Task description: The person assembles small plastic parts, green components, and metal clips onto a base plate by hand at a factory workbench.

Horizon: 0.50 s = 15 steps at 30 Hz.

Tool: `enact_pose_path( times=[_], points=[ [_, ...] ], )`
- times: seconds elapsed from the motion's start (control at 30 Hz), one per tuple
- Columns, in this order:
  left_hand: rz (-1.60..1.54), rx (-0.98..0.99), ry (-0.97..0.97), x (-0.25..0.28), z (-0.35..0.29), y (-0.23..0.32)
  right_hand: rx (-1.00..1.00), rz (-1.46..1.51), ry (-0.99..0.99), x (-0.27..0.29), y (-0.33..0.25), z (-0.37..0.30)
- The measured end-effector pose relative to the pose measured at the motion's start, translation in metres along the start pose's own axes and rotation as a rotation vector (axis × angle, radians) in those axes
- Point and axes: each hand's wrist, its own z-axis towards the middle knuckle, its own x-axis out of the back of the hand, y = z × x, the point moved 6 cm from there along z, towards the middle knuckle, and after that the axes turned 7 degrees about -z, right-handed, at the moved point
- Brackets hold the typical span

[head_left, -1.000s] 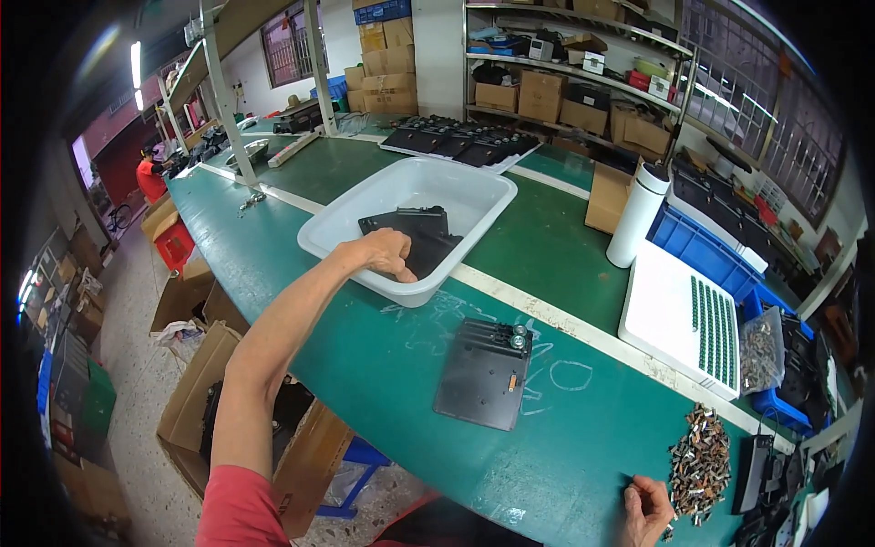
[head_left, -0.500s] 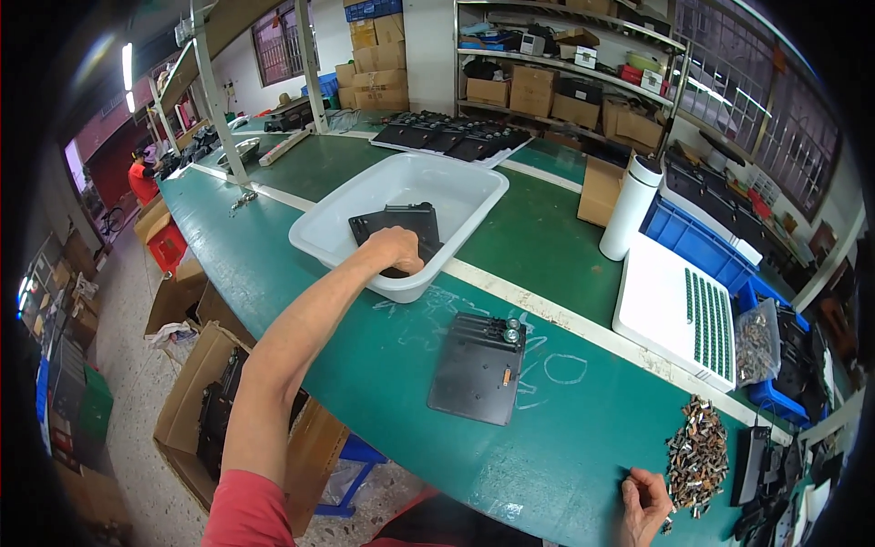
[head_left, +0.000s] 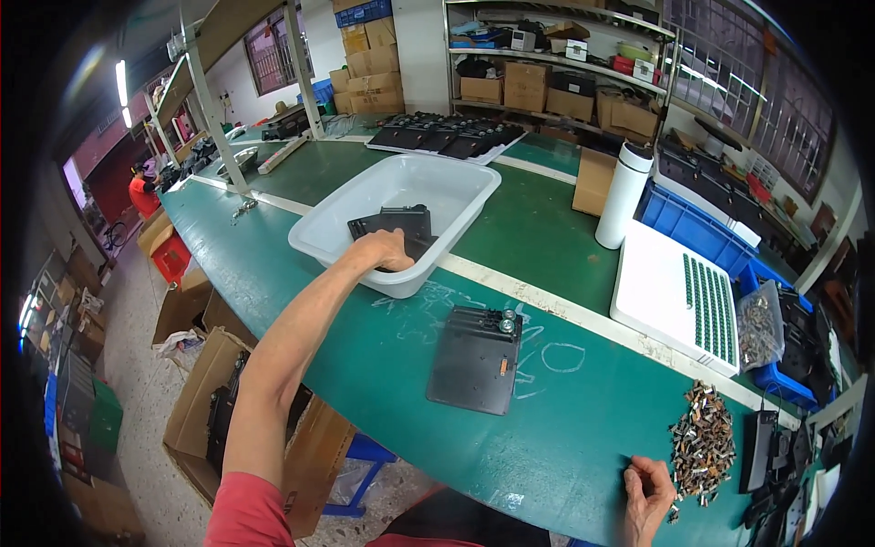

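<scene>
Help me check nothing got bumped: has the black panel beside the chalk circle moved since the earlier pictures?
No: the black panel lies left of the chalk circle as before; only the view shifted.

My green desk [head_left: 556,438] spans the frame before me. On it sit a white tub [head_left: 398,285] near the centre, a flat black part [head_left: 467,374] below it, a heap of small parts [head_left: 704,447] lower right, and a white bottle [head_left: 623,205] right of centre.
</scene>
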Motion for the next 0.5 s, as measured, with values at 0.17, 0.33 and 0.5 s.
enact_pose_path(
  times=[0.17,0.33,0.5],
  points=[
    [0.039,0.005,-0.103,-0.008,0.003,-0.003,0.042,-0.006,0.01,0.0,0.001,0.0],
    [0.066,-0.023,-0.077,-0.003,-0.002,-0.002,0.022,0.001,0.004,0.0,0.001,0.0],
    [-0.035,-0.028,0.015,0.013,-0.003,-0.013,0.034,0.048,0.016,-0.002,0.008,0.0]
  ],
)
